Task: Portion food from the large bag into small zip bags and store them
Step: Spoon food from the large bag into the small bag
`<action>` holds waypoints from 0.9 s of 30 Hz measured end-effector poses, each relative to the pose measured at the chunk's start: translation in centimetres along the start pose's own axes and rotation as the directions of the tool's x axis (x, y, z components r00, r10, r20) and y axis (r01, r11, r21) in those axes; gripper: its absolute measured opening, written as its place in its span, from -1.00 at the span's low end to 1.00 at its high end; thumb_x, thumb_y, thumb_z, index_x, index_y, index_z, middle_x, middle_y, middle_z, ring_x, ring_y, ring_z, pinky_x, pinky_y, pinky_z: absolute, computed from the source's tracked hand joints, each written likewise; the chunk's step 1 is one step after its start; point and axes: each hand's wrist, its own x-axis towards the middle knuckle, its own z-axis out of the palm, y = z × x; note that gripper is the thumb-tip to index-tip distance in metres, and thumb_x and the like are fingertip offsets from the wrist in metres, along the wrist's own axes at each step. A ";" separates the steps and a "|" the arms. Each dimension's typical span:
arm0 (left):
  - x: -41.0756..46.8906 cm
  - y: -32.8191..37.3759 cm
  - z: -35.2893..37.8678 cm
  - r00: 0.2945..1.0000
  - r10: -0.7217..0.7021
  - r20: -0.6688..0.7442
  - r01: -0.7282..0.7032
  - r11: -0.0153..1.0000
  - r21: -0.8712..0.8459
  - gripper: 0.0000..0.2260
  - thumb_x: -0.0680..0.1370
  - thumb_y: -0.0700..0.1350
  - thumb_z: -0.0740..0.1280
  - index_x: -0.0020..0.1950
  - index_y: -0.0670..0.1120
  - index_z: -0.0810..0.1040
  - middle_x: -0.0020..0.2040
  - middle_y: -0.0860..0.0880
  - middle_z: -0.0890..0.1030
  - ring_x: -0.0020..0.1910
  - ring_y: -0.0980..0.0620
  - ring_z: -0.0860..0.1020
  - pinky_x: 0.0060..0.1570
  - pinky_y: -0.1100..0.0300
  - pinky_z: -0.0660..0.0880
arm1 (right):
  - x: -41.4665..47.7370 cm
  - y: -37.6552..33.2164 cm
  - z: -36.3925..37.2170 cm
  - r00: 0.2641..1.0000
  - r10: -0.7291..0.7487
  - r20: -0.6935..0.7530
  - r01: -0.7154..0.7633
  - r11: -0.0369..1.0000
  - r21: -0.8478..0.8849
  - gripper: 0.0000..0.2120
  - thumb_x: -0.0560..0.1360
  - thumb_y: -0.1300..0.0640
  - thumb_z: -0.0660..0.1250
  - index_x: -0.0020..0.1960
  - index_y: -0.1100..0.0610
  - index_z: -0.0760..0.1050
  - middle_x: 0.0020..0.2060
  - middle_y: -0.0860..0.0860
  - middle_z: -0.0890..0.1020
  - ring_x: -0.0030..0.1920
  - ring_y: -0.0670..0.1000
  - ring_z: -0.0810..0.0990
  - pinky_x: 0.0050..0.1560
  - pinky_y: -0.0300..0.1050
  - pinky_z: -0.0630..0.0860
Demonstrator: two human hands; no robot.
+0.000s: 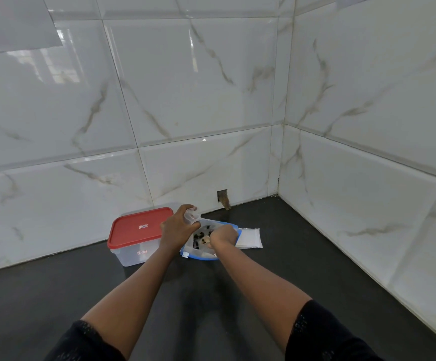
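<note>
A large clear bag (pixel 198 252) with a blue edge lies on the dark counter (pixel 81 290) near the wall, with dark and pale pieces of food (pixel 201 237) inside. My left hand (pixel 179 226) grips a small clear zip bag (pixel 193 212), held up just above the large bag's left side. My right hand (pixel 223 237) reaches into the large bag with curled fingers; what it holds is hidden. A flat stack of small white zip bags (pixel 249 237) lies just right of the large bag.
A clear plastic box with a red lid (pixel 138 230) stands left of the bags, against the tiled wall. The wall corner (pixel 279 178) closes the counter at the back right. A small hole (pixel 223 198) is in the wall behind the bags.
</note>
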 end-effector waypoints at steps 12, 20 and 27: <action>-0.2 -1.0 -1.5 0.997 0.060 0.039 -0.061 0.998 0.027 -0.58 0.37 -0.11 0.45 0.21 -0.05 0.49 0.05 -0.05 0.62 -0.02 -0.04 0.55 0.16 -0.07 0.44 | 0.7 -0.1 2.1 0.990 0.035 0.135 -0.028 0.998 -0.048 -0.66 0.60 0.24 0.18 0.37 0.25 0.37 0.26 0.11 0.53 0.23 0.06 0.55 0.06 -0.33 0.55; -0.1 -1.2 -1.4 0.997 0.073 0.032 -0.074 0.997 0.029 -0.50 0.25 0.04 0.30 0.18 -0.03 0.50 0.00 0.00 0.62 -0.08 -0.01 0.56 0.11 -0.05 0.47 | 1.0 0.1 2.0 0.957 0.128 0.259 -0.180 0.966 0.187 -0.63 0.62 0.21 0.14 0.40 0.29 0.31 0.10 0.12 0.56 -0.11 -0.04 0.57 -0.23 -0.40 0.53; 0.0 -0.6 -0.1 1.000 0.022 0.010 -0.022 1.000 -0.006 -0.57 0.33 0.02 0.38 0.19 0.03 0.47 0.03 0.03 0.60 -0.02 -0.02 0.55 0.14 -0.11 0.44 | -0.7 -0.1 1.4 0.991 0.100 0.085 -0.114 0.977 0.181 -0.69 0.61 0.29 0.10 0.32 0.27 0.42 0.21 0.17 0.55 0.19 0.12 0.56 0.16 -0.13 0.55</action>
